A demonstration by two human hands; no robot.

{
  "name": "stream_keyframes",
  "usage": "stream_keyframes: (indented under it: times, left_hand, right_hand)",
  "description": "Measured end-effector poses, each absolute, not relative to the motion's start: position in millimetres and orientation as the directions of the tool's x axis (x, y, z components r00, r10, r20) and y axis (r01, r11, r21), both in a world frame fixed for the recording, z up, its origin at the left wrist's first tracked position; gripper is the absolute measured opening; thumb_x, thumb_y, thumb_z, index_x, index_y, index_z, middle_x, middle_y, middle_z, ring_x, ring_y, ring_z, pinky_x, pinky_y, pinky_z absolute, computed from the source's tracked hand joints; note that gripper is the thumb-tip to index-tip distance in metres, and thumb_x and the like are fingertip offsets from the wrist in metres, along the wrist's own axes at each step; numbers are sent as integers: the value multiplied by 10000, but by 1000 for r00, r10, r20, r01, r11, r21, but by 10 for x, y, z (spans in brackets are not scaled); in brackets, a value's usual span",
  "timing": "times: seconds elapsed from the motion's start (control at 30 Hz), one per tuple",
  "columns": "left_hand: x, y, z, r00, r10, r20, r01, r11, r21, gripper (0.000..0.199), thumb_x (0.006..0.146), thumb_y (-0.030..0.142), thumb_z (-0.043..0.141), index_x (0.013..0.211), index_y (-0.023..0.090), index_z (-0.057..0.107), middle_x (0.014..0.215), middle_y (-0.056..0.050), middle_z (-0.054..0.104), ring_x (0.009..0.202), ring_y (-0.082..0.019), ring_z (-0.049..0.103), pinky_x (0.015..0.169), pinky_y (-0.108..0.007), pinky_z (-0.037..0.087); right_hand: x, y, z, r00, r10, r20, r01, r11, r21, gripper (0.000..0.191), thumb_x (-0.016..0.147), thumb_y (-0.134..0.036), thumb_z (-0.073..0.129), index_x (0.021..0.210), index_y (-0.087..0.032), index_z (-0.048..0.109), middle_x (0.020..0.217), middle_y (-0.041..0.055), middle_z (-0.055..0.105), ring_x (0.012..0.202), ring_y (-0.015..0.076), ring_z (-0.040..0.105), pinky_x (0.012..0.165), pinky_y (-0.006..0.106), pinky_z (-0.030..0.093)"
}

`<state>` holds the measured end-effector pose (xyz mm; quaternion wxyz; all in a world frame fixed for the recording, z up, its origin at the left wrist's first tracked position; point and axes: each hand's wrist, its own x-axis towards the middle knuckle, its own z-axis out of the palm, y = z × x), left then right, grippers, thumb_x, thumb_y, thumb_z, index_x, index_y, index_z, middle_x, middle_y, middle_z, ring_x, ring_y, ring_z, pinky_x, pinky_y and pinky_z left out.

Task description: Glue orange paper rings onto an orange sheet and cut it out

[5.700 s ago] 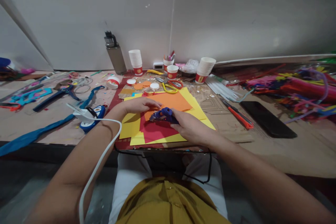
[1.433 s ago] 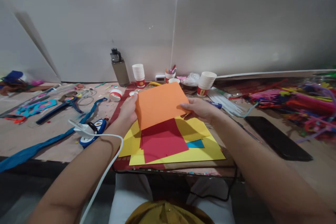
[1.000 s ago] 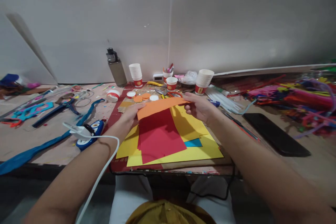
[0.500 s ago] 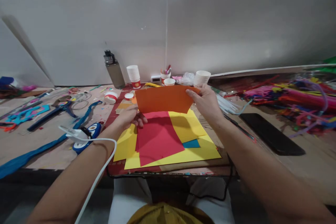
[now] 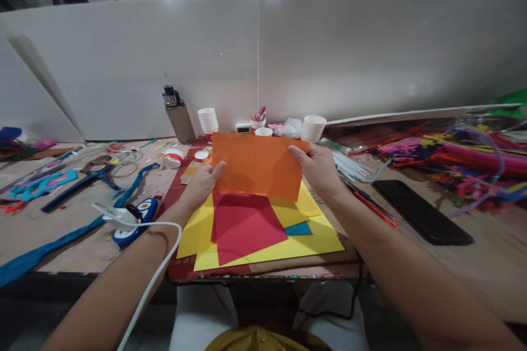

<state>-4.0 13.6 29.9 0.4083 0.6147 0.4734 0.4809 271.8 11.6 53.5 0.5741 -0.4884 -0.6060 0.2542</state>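
An orange sheet of paper point(image 5: 257, 167) is held up over the table between both hands. My left hand point(image 5: 205, 180) pinches its left edge, thumb on the near face. At the upper right corner, my right hand point(image 5: 316, 163) grips the sheet the same way, its fingers hidden behind. Beneath it lies a red sheet point(image 5: 247, 227), resting on yellow sheets point(image 5: 317, 244). A small blue piece of paper point(image 5: 299, 228) shows at the red sheet's right side.
On the left are a blue power strip point(image 5: 138, 225) with a white cable and a glue gun point(image 5: 76, 189). A bottle point(image 5: 180, 120) and stacked paper cups point(image 5: 313, 129) stand at the back. To the right lie a black phone point(image 5: 422, 211) and colourful pipe cleaners point(image 5: 461, 159).
The orange sheet has tilted so that more of its face shows, its lower edge now nearer me. My left thumb has moved onto the sheet's left edge.
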Motion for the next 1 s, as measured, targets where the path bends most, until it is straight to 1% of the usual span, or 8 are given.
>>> stream_keyframes:
  times: [0.1, 0.23, 0.33, 0.47, 0.67, 0.8, 0.87, 1.0]
  left_hand:
    - [11, 105, 329, 165, 976, 140, 108, -159, 981, 521, 691, 587, 721, 906, 113, 707, 860, -97, 745, 752, -232, 689, 673, -312, 554]
    - [54, 143, 263, 89, 994, 70, -29, -68, 997, 412, 690, 471, 761, 886, 114, 706, 842, -99, 752, 704, -218, 701, 653, -317, 572]
    - [66, 186, 200, 62, 997, 37, -207, -24, 978, 332, 731, 366, 744, 966, 138, 686, 891, -85, 755, 768, -217, 717, 677, -321, 585]
    - [53, 213, 183, 53, 999, 8, -323, 10, 946, 277, 771, 265, 706, 1018, 147, 664, 908, -75, 754, 844, -208, 722, 716, -313, 594]
    - [28, 210, 230, 116, 991, -70, -300, 102, 949, 207, 802, 229, 659, 968, 105, 673, 847, -100, 749, 741, -186, 717, 599, -259, 587]
    - [29, 202, 231, 65, 997, -44, -153, 54, 987, 275, 796, 312, 670, 993, 121, 660, 751, -56, 727, 445, -105, 601, 293, -159, 366]
    - [27, 206, 220, 55, 998, -33, -101, 39, 994, 306, 784, 356, 680, 984, 126, 659, 719, -38, 714, 366, -76, 527, 250, -151, 277]
    - [-1, 236, 195, 63, 998, 9, -188, 3, 982, 302, 750, 364, 706, 923, 120, 658, 708, -38, 710, 499, -111, 620, 420, -185, 467]
  right_hand:
    - [2723, 132, 524, 146, 891, 429, 258, 384, -886, 473, 818, -628, 564, 808, -170, 683, 732, 55, 679, 747, 219, 648, 595, 291, 509]
    - [2697, 138, 512, 90, 945, 315, 42, 313, -949, 489, 800, -657, 573, 824, -177, 666, 742, 52, 683, 704, 201, 655, 596, 287, 513]
    - [2631, 105, 491, -89, 988, 129, -94, 120, -988, 366, 735, -500, 717, 898, -175, 675, 820, 60, 716, 740, 205, 673, 654, 303, 537]
    - [2549, 60, 446, -152, 987, -50, 3, -50, -999, 220, 716, -282, 725, 895, -159, 690, 851, 77, 726, 689, 175, 655, 580, 265, 529]
    - [2538, 71, 398, -90, 996, 2, 192, 19, -981, 128, 780, -266, 646, 804, -142, 670, 649, 30, 624, 467, 98, 502, 362, 199, 367]
    - [2522, 81, 403, -10, 1000, 19, 252, 21, -968, 186, 806, -308, 628, 866, -139, 677, 637, 16, 592, 416, 75, 431, 328, 195, 299]
    - [2521, 90, 408, 31, 998, 50, 281, 40, -959, 210, 823, -331, 610, 878, -139, 675, 603, 4, 576, 389, 70, 404, 323, 200, 282]
    - [2524, 82, 391, 43, 995, 94, 288, 78, -955, 262, 856, -377, 567, 867, -139, 677, 584, 4, 590, 390, 71, 412, 358, 200, 317]
